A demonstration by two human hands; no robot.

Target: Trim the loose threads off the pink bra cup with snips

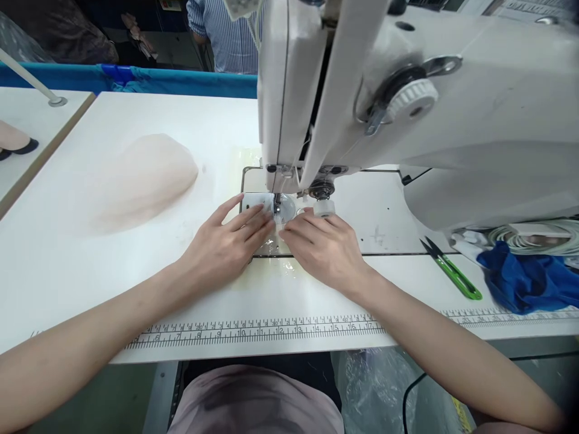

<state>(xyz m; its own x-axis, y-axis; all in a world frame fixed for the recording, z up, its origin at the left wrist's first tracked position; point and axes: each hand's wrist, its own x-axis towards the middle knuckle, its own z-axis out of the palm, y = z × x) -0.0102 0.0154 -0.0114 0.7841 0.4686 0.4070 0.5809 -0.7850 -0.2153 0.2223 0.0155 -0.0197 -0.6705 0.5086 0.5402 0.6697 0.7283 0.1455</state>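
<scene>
Resting my left hand (225,246), fingers slightly spread, at the metal plate (257,198), I have the upright sewing foot (277,205) just right of its fingertips, my curled right hand (324,247) a little farther, its grip hidden.

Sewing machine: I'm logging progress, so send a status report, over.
Left hand spread, left of presser foot. Right hand curled, right of it; grip unclear. Sewing machine directly ahead. Green snips off right, apart from both hands.
</scene>
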